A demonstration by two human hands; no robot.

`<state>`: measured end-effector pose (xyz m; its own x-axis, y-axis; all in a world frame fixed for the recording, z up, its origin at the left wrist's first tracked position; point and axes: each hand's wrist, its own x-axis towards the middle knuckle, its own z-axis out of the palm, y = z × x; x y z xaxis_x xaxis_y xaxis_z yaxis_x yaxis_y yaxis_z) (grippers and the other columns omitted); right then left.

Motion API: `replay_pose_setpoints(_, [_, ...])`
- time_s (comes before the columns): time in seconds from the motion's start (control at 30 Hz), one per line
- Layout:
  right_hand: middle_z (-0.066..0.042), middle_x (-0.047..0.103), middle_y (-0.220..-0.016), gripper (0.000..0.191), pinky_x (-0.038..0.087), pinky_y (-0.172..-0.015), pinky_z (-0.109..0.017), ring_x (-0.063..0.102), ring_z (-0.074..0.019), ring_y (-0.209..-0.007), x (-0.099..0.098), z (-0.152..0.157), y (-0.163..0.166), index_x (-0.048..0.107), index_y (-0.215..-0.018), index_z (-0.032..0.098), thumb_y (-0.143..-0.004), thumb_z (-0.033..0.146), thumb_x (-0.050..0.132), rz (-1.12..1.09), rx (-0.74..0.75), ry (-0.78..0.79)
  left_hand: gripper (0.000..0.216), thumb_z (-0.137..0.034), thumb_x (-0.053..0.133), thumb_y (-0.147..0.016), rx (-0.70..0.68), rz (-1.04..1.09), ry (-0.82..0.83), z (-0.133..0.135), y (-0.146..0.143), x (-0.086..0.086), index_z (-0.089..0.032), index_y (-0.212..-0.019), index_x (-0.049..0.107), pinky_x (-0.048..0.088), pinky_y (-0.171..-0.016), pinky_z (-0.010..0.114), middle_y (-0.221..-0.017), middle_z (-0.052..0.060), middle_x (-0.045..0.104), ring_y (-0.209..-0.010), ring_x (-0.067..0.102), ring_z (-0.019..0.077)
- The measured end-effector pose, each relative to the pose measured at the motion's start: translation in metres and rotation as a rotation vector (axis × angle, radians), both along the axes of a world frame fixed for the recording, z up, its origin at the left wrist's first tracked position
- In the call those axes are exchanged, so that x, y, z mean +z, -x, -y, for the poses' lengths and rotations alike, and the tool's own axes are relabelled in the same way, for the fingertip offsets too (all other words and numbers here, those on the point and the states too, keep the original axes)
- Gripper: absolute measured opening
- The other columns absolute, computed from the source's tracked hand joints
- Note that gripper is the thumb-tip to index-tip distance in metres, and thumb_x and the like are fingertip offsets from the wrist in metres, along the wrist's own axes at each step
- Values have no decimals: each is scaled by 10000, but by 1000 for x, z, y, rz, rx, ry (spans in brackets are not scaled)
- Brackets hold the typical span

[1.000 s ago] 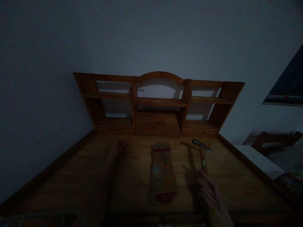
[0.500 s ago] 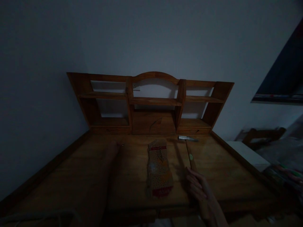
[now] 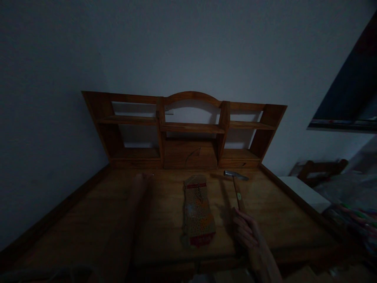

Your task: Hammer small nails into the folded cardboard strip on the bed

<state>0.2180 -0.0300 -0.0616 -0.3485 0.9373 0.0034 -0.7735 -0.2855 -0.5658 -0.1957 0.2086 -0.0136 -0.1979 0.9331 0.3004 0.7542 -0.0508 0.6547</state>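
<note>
Hammer (image 3: 237, 189) is gripped in your right hand (image 3: 246, 234), fingers closed round the handle, head toward 12 o'clock. A patterned packet (image 3: 198, 212) lies at its 9 o'clock on the bench (image 3: 279, 220), contents unseen. Your left hand (image 3: 141, 180) rests beyond it, too dark to tell how open.

Dim room — plain wall (image 3: 188, 47) behind a wooden shelf unit (image 3: 188, 129).

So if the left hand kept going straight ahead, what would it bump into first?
Probably the low base of the shelf unit at the back of the desk. The left hand points that way; dim light makes the gap hard to judge.
</note>
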Motion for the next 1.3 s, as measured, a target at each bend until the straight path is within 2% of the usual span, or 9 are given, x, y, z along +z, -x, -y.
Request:
replay_pose_setpoints(0.17, [126,271,-360,474,226,-217,-147,101,-31,-229,-1,-1,-1,305,-508,223,-886,333,570,4,9,6,316,-447,541,-813,1,75,-94,-8,-2,-3,-153,-865,646,434,-576,239,-754,52,678,-675,624,183])
replay_pose_setpoints(0.3, [127,263,-353,469,217,-221,-138,100,-26,-225,3,1,2,316,-510,221,-885,347,567,8,14,-7,293,-381,658,-719,-15,473,-63,-9,-11,-1,-135,-877,677,504,-600,270,-800,69,700,-671,641,187])
replay_pose_setpoints(0.43, [127,265,-360,452,215,-217,-140,88,-24,-227,7,3,4,335,-513,215,-877,338,573,3,5,-10,329,-290,731,-648,-208,943,-12,-4,-20,-2,-105,-913,672,543,-797,329,-961,100,703,-821,668,199])
replay_pose_setpoints(0.57, [128,302,-386,394,243,-238,-126,102,-21,-241,8,4,5,381,-554,211,-850,315,618,1,-21,1,295,-253,706,-670,-375,1198,-70,10,-31,-5,-129,-936,675,464,-991,356,-1126,105,658,-1045,620,216])
replay_pose_setpoints(0.73, [123,267,-356,488,228,-210,-147,80,-31,-226,6,2,3,301,-494,223,-872,333,589,-11,12,23,338,-321,705,-687,-485,1146,-105,17,-53,-6,-166,-986,685,456,-997,354,-1224,95,609,-1135,568,226])
replay_pose_setpoints(0.9, [136,287,-381,399,228,-222,-131,64,-24,-239,5,1,2,373,-554,203,-882,274,588,-54,4,14,376,-455,709,-683,-382,910,14,28,-93,10,-121,-856,713,536,-789,329,-916,98,708,-817,660,203])
replay_pose_setpoints(1.0, [128,303,-390,429,230,-228,-140,94,-29,-241,6,1,2,341,-542,203,-903,278,560,-84,22,11,360,-471,702,-694,-507,864,68,47,-117,14,-127,-795,717,544,-731,304,-798,79,711,-721,657,181])
replay_pose_setpoints(1.13, [121,332,-404,457,180,-208,-153,92,-28,-229,5,0,2,299,-527,199,-933,256,501,-130,43,4,343,-418,741,-674,-752,922,214,70,-136,13,-135,-866,713,548,-771,325,-941,93,715,-793,668,191])
replay_pose_setpoints(1.3, [114,312,-386,493,192,-197,-173,110,-33,-209,6,-1,2,283,-496,213,-955,284,449,-135,94,-4,296,-331,778,-647,-1051,711,427,94,-144,17,-139,-864,719,531,-798,304,-922,78,725,-836,675,194])
